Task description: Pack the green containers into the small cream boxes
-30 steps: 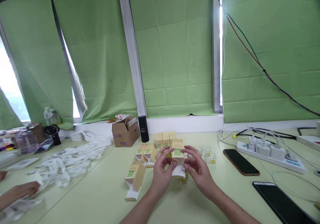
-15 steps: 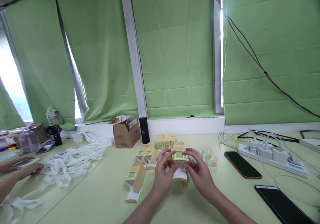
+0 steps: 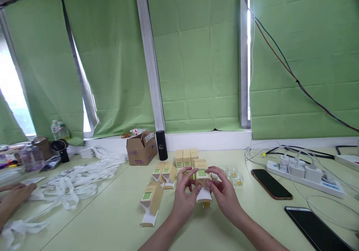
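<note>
Our left hand and right hand grip the green-panelled carton from both sides, probably for steadiness. We hold it short of the worktop's far edge, white flap toward us.

Ahead of you, green blinds hang between grey posts, over white sill along worktop's far edge. Daylight reaches you through window gap beyond worktop's far left, plus bright slit beside right-hand post. Your worktop: pale yellow-green, seam slanting across left part.
</note>
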Demonstrator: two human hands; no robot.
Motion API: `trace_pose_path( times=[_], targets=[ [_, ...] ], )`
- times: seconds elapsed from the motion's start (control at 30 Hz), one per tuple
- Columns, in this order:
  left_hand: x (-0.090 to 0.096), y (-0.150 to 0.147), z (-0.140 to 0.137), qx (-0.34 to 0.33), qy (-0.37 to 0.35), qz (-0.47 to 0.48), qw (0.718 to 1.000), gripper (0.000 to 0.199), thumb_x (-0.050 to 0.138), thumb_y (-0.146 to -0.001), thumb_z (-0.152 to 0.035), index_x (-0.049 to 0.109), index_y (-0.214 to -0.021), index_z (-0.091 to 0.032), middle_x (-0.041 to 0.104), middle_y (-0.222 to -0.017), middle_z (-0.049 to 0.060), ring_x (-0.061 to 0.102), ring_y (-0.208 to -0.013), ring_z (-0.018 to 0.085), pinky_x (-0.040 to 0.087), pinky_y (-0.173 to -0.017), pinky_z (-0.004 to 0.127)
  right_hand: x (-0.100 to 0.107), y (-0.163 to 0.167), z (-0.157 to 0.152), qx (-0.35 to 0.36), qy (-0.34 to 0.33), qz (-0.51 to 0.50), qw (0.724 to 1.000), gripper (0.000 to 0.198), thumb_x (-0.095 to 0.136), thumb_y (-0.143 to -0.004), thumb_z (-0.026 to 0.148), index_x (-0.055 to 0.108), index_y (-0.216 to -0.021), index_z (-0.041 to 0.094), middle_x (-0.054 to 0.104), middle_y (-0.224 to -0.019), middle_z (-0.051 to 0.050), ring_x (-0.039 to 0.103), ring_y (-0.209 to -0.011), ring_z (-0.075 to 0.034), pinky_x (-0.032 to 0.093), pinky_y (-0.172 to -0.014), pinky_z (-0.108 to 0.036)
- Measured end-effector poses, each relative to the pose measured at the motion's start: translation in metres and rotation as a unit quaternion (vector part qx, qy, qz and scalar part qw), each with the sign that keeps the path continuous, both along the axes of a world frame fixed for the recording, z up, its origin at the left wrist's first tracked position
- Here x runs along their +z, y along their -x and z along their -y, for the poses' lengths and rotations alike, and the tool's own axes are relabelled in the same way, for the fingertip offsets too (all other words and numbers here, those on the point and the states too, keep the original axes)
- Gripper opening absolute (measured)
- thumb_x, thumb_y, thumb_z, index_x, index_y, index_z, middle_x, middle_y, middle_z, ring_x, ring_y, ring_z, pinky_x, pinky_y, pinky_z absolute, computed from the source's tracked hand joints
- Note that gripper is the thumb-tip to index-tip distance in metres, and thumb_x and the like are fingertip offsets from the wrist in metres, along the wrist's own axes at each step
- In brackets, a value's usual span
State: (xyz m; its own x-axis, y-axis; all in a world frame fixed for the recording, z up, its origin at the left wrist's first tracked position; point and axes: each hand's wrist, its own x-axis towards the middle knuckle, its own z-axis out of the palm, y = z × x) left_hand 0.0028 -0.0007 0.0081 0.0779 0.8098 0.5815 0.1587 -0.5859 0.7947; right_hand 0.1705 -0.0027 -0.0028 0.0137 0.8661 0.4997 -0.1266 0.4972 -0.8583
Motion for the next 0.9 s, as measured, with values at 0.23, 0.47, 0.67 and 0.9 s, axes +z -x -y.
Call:
trace_pose_path(
  times=[0.23,0.47,0.67,0.9],
  targets=[
    [-0.0025,0.0095,0.0042,-0.096,-0.016,-0.018,0.995,0.059,0.057,-0.095,-0.054,0.051,-0.149,-0.032,0.033,-0.155,0.012,0.055,-0.112,0.027,0.047,-0.097,0.042,0.0065,-0.0026,0.0011,0.01,0.028,-0.036,0.999,0.044,0.072,-0.085,0.05,0.061,-0.12,0.025,0.065,-0.121,-0.009,0.068,-0.073,-0.018,0.058,-0.064,-0.031],
    [-0.0046,0.0063,0.0048,-0.104,-0.021,-0.037,0.994,0.079,0.074,-0.082,-0.057,0.044,-0.151,-0.034,0.026,-0.159,0.012,0.052,-0.119,0.031,0.046,-0.093,0.04,0.0073,-0.0035,0.002,-0.005,0.029,-0.043,0.999,0.041,0.072,-0.086,0.047,0.063,-0.119,0.026,0.068,-0.111,-0.007,0.068,-0.072,-0.019,0.058,-0.063,-0.031],
    [-0.001,0.0037,0.005,-0.097,-0.01,-0.002,0.995,0.061,0.067,-0.089,-0.052,0.048,-0.143,-0.03,0.036,-0.152,0.012,0.057,-0.11,0.026,0.047,-0.091,0.038,0.0032,-0.0015,0.0018,0.003,-0.009,-0.025,1.0,0.035,0.071,-0.088,0.044,0.066,-0.118,0.028,0.051,-0.14,-0.01,0.071,-0.087,-0.02,0.061,-0.076,-0.035],
    [0.0002,0.0004,0.0044,-0.155,0.056,0.102,0.981,0.061,0.071,-0.087,-0.05,0.045,-0.137,-0.026,0.063,-0.118,0.011,0.061,-0.106,0.027,0.05,-0.09,0.037,0.0039,-0.0002,0.0063,0.027,-0.027,-0.016,0.999,0.036,0.068,-0.09,0.048,0.069,-0.122,0.03,0.051,-0.139,-0.011,0.069,-0.085,-0.019,0.062,-0.081,-0.038]
  ],
)
